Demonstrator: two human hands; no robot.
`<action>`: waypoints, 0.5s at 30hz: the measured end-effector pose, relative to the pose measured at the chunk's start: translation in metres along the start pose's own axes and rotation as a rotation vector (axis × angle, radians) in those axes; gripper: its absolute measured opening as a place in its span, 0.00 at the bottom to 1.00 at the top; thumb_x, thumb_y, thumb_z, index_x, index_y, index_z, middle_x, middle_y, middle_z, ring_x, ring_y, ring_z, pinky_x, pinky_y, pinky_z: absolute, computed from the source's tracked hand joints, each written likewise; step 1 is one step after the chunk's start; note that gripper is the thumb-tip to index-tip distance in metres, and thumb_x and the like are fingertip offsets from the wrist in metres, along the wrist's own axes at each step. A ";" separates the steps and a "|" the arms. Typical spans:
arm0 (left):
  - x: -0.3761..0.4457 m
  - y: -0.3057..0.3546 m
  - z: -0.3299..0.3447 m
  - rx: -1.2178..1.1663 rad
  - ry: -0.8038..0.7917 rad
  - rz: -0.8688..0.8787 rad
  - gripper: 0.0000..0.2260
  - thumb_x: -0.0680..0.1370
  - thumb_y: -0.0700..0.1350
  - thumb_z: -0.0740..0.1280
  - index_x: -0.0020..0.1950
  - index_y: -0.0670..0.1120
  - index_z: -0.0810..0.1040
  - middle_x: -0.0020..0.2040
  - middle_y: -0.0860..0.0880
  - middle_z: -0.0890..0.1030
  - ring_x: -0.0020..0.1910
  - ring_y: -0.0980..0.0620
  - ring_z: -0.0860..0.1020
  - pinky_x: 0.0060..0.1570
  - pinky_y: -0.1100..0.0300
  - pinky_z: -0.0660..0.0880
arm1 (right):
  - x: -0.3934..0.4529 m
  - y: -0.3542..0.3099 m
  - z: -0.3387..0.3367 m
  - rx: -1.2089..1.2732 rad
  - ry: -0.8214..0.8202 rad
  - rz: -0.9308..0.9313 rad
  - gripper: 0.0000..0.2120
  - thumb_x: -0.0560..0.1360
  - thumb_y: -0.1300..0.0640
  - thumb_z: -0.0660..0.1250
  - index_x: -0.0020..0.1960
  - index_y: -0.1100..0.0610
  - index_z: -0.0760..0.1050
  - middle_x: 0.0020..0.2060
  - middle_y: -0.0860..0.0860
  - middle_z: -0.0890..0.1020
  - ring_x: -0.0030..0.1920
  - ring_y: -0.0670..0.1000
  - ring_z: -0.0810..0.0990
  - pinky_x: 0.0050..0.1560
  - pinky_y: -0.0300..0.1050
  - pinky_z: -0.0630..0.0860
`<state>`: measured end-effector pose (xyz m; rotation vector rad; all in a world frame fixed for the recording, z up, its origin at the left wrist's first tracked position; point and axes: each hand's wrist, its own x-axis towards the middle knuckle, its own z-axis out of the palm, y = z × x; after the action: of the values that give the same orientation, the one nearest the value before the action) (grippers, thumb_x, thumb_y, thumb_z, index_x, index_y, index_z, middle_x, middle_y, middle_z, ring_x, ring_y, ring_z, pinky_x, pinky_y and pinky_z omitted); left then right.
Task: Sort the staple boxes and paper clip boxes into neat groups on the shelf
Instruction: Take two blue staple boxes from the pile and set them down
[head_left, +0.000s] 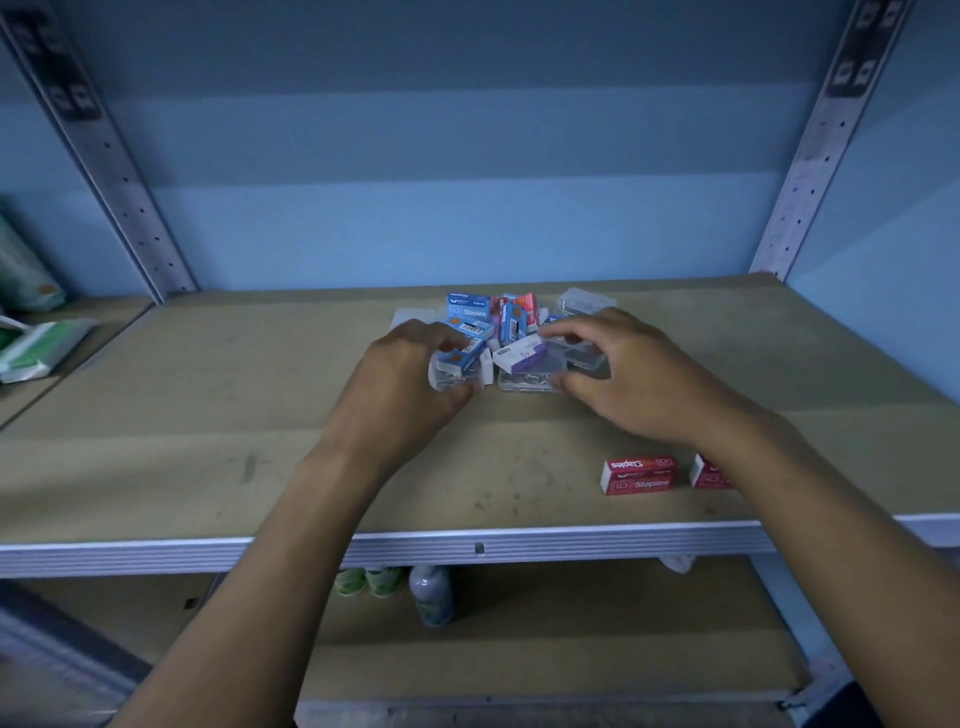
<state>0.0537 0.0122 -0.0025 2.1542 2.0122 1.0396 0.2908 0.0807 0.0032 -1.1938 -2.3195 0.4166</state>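
Left hand (410, 364): at 9 o'clock of the pile, fingers curled round a clear box (451, 378) with a small blue box (460, 353) lying on top of it.
Pile (511, 332): at mid-shelf toward 12 o'clock; blue and red staple boxes jumbled with clear paper clip boxes, touching and overlapping, unsorted.
Purple-edged box (524, 354): tilted on a clear box at the pile's 6 o'clock edge, between the two hands.
Right hand (618, 374): at 3 o'clock of the pile, fingers bent over the clear boxes, thumb against a front corner; cannot tell whether clamped on one or only touching.
Red staple box (640, 474): lying flat at 5 o'clock, near the shelf's front edge, well apart from the pile.
Second red box (707, 472): just beside the first, partly hidden under the right forearm.
Shelf (208, 415): brown board, scuffed.
Handling: probably light and stiff; cardboard boxes likely crush if squeezed, clear plastic ones likely slippery, lids may pop. Best taken by the long side walls, one at a time.
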 end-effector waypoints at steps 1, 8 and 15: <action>0.001 -0.002 0.001 0.005 -0.005 -0.005 0.18 0.71 0.51 0.75 0.60 0.51 0.80 0.57 0.51 0.80 0.47 0.55 0.75 0.45 0.65 0.68 | 0.006 -0.003 0.003 -0.003 0.009 0.005 0.23 0.76 0.47 0.71 0.70 0.41 0.73 0.61 0.47 0.76 0.61 0.47 0.74 0.61 0.41 0.69; 0.012 -0.010 0.008 -0.021 -0.019 -0.068 0.22 0.69 0.54 0.76 0.61 0.51 0.79 0.57 0.51 0.79 0.48 0.55 0.75 0.47 0.65 0.68 | 0.043 -0.018 0.021 0.011 0.063 0.032 0.25 0.77 0.50 0.71 0.72 0.42 0.69 0.63 0.48 0.73 0.63 0.49 0.74 0.58 0.43 0.70; 0.018 -0.013 0.011 -0.054 -0.017 -0.121 0.21 0.69 0.54 0.76 0.60 0.51 0.81 0.56 0.50 0.80 0.51 0.52 0.77 0.49 0.63 0.70 | 0.063 -0.020 0.035 -0.024 0.057 0.062 0.24 0.78 0.51 0.70 0.72 0.47 0.69 0.64 0.49 0.75 0.62 0.49 0.75 0.61 0.47 0.73</action>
<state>0.0467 0.0355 -0.0089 1.9808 2.0521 1.0426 0.2271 0.1192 0.0016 -1.2759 -2.2501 0.3725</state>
